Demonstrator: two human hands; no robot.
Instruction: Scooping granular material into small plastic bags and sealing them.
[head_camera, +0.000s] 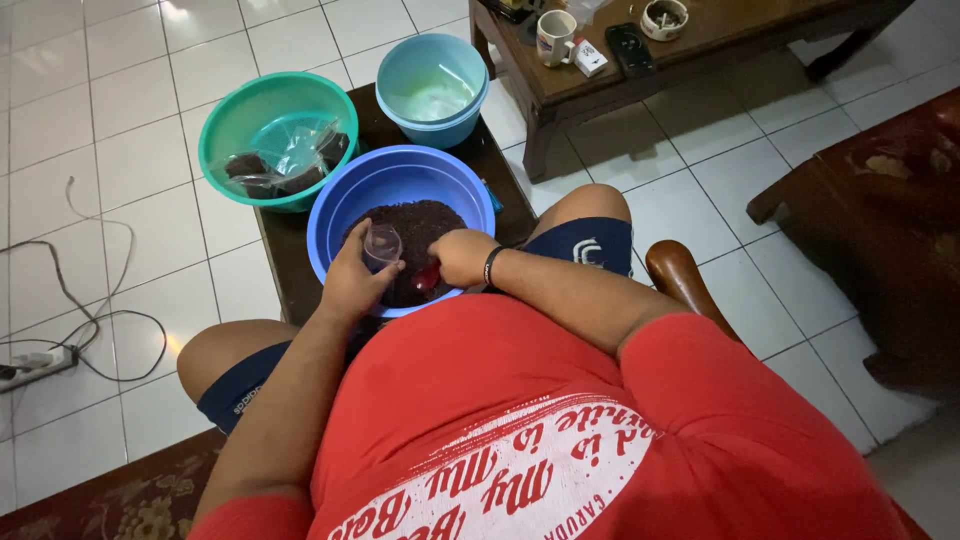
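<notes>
The left hand (352, 282) is gripping a small clear bag (381, 246) mouth-up over the blue basin (398, 172) so the right hand (462, 256), clenching a red scoop (427, 278) just beside it, is reaching the dark crumbs (420, 222) beneath.

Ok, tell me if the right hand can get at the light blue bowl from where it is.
Probably yes: the light blue bowl stands open beyond the blue bowl, nothing covering it, though the right hand holds a red scoop.

Dim, cool indoor light; glare spots on the floor tiles (180, 12) at top left; corners darken; focus sharp.
</notes>
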